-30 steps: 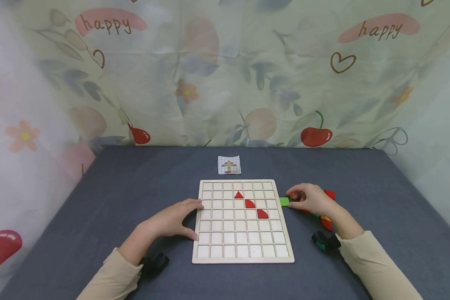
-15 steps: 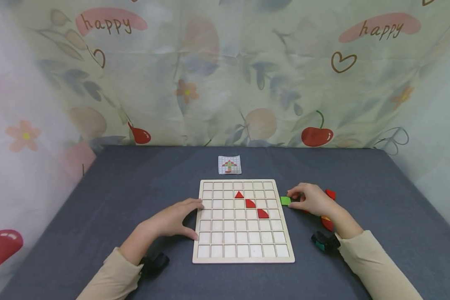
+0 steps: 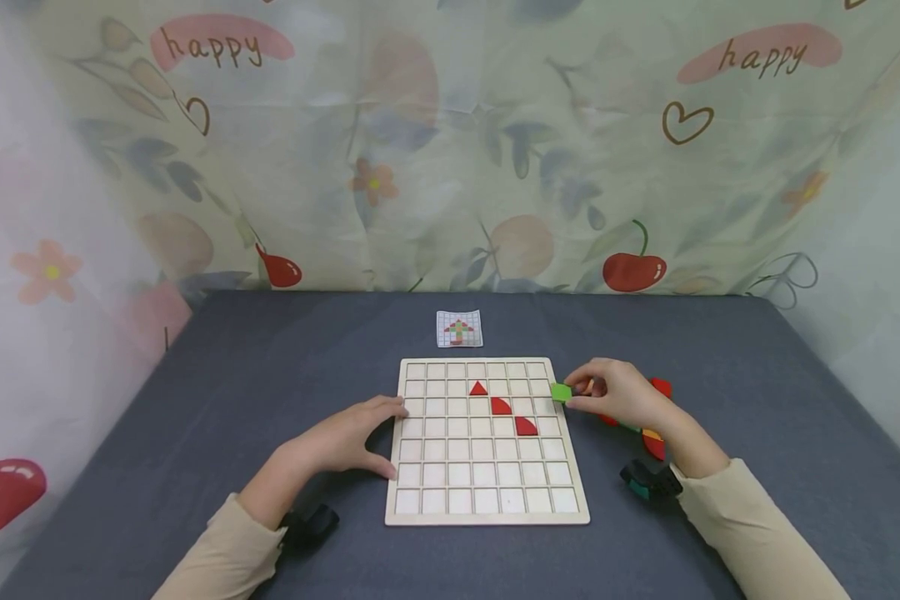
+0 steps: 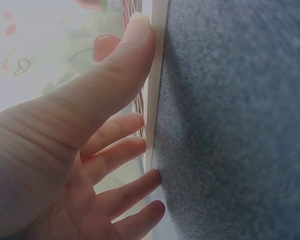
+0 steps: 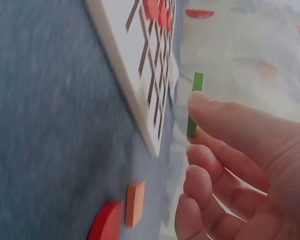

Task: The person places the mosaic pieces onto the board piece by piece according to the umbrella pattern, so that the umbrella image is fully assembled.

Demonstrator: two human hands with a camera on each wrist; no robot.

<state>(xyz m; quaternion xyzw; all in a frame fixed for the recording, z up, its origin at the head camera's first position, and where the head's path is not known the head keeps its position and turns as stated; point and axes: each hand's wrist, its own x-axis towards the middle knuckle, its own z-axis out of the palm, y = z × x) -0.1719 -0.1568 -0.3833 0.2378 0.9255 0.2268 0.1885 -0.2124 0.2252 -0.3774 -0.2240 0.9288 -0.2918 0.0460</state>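
Observation:
In the head view a pale wooden grid board [image 3: 487,519] lies on the dark cloth. A red triangle [image 3: 478,389] and two red quarter-circle pieces, one higher [image 3: 501,407] and one lower [image 3: 526,427], sit in its cells. My left hand [image 3: 337,437] rests at the board's left edge, thumb and fingertips spread along it. Between thumb and fingertip, my right hand [image 3: 622,396] pinches a green square tile [image 3: 561,392], overlapping the board's upper right edge in this view. From the right wrist view the tile [image 5: 195,105] stands edge-on, off the cloth.
Behind the board lies a small card [image 3: 459,330] printed with a coloured arrow-like pattern on a grid. Loose coloured pieces lie right of the board, partly hidden by my right hand, among them a red one [image 3: 661,387] and an orange block [image 5: 135,204]. A patterned curtain [image 3: 450,167] hangs behind.
My right hand has lifted the green tile and brought it left, from beside the board to its right edge. My left hand stays where it was.

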